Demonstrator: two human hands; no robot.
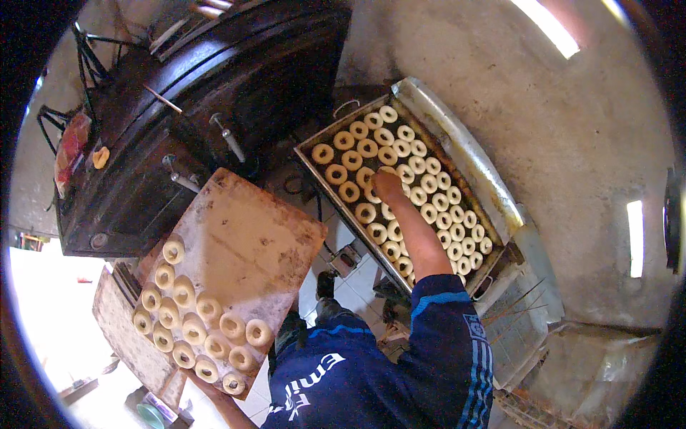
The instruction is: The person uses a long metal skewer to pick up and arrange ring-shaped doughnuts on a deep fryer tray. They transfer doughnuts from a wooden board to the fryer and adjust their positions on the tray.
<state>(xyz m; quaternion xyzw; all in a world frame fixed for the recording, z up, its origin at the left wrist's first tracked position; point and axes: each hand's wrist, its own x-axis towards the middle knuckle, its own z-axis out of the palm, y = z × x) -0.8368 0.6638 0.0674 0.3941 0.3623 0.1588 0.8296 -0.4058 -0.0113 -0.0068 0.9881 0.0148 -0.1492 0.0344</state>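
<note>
A wooden board (257, 236), dusted with flour, carries several dough rings (194, 329) along its lower and left parts. My left hand (199, 379) is at the board's lower edge, mostly hidden beneath it, and supports it. To the right lies a wide, dark metal tray (351, 228) with handles, filled with rows of dough rings (367, 148). My right hand (387, 185) is over the tray among the rings, its fingers bent down; whether it holds a ring is hidden.
A large black metal oven (214, 102) with handles stands at upper left, a red plastic bag (74, 147) on its top. A curved metal trough (461, 145) borders the tray's far side. A teal bowl (150, 415) sits at lower left.
</note>
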